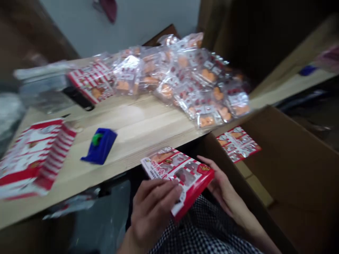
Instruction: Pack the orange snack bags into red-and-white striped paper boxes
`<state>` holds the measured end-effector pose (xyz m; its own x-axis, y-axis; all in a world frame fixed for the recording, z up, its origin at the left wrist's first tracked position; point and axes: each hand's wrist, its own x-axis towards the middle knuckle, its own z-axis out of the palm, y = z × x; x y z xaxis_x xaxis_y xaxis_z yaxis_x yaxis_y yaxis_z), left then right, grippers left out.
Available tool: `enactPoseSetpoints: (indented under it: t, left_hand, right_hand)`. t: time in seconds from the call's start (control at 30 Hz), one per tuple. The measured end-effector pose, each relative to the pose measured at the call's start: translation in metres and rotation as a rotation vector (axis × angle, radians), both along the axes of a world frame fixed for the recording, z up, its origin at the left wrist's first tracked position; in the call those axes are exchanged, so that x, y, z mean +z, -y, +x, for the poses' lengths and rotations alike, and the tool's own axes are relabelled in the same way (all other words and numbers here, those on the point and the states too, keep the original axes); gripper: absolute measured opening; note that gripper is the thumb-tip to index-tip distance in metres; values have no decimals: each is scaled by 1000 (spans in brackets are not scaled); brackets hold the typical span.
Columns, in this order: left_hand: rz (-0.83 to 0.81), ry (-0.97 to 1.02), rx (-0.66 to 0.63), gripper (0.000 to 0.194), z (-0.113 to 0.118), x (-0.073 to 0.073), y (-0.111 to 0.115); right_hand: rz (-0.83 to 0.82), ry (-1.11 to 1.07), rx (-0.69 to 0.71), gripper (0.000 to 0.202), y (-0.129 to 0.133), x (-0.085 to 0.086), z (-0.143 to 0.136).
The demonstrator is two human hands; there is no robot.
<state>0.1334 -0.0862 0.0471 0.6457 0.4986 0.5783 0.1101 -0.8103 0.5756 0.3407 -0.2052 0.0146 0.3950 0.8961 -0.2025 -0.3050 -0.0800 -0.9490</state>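
Observation:
A red and white printed box (185,169) with clear windows is held tilted in front of my lap, below the table's front edge. My left hand (156,204) is closed on its near left side, fingers lying over the top face. On the far right side, my right hand (218,180) supports it, thumb along the edge and the other fingers partly hidden behind the box. Through the windows some contents show, too blurred to name.
Clear bags with orange pieces (185,77) lie heaped on the wooden table (127,127). A blue tape dispenser (102,146) and larger striped box (37,155) stand left. At right is an open cardboard carton (296,158), with another printed red-white box (238,144) at its edge.

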Motion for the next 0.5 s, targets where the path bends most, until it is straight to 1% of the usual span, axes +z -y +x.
enactPoseSetpoints:
  t: [0.07, 0.1, 0.17, 0.23, 0.3, 0.33, 0.4, 0.43, 0.5]
  left_hand:
    - [208, -46, -128, 44, 14, -7, 1]
    - [274, -60, -207, 44, 23, -12, 2]
    - [318, -55, -317, 48, 42, -21, 4]
    - [271, -41, -330, 58, 56, -26, 3]
    - [211, -6, -265, 71, 61, -27, -1]
    - [192, 7, -209, 75, 61, -26, -5]
    - [178, 15, -55, 77, 55, -25, -15]
    - [169, 2, 28, 76, 50, -25, -21]
    - [133, -37, 141, 68, 38, -28, -36]
  right_hand:
    - [-55, -64, -9, 67, 10, 10, 2]
    - [-75, -69, -39, 62, 13, 15, 4]
    - [-98, -60, -142, 55, 19, 22, 17]
    - [-107, -34, -268, 56, 31, 30, 43]
    - [-135, 44, -420, 57, 56, 39, 81]
    - [-151, 98, -498, 56, 75, 43, 104]
    - [-182, 193, -663, 49, 123, 47, 154]
    - [-195, 224, -746, 45, 151, 45, 178]
    - [-289, 163, -802, 46, 207, 33, 221]
